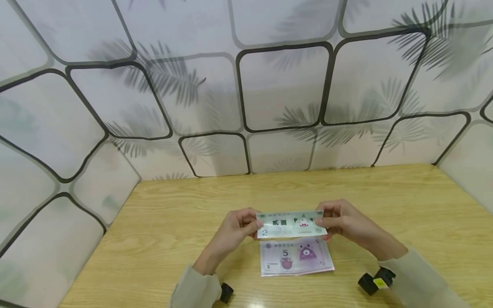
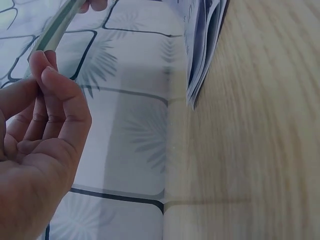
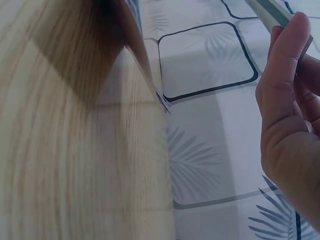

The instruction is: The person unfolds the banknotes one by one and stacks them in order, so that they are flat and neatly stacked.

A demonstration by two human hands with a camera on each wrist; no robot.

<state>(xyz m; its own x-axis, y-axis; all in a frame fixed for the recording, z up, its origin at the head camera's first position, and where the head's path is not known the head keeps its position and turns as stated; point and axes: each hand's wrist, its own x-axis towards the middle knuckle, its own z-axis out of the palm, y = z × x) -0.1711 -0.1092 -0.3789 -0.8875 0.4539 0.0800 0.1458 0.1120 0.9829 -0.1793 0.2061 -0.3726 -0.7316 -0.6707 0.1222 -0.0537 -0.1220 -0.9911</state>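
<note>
A green play banknote (image 1: 290,229) marked 2, with a cartoon monster on it, is stretched between both hands above the table. The left hand (image 1: 239,226) pinches its left end between thumb and fingers. At the other end, the right hand (image 1: 344,222) pinches it the same way. Below it on the table lies a small stack of purple play banknotes (image 1: 296,259) marked 5; the green note is just over its far edge. In the left wrist view the purple stack (image 2: 202,50) shows several loose layers, and the left fingers meet at the green note's edge.
The wooden table (image 1: 161,222) runs back to a wall (image 1: 285,90) patterned with dark outlines and palm leaves. Another patterned wall (image 1: 38,124) borders the left side. Black devices are strapped at both wrists, one of them (image 1: 367,283) beside the right sleeve.
</note>
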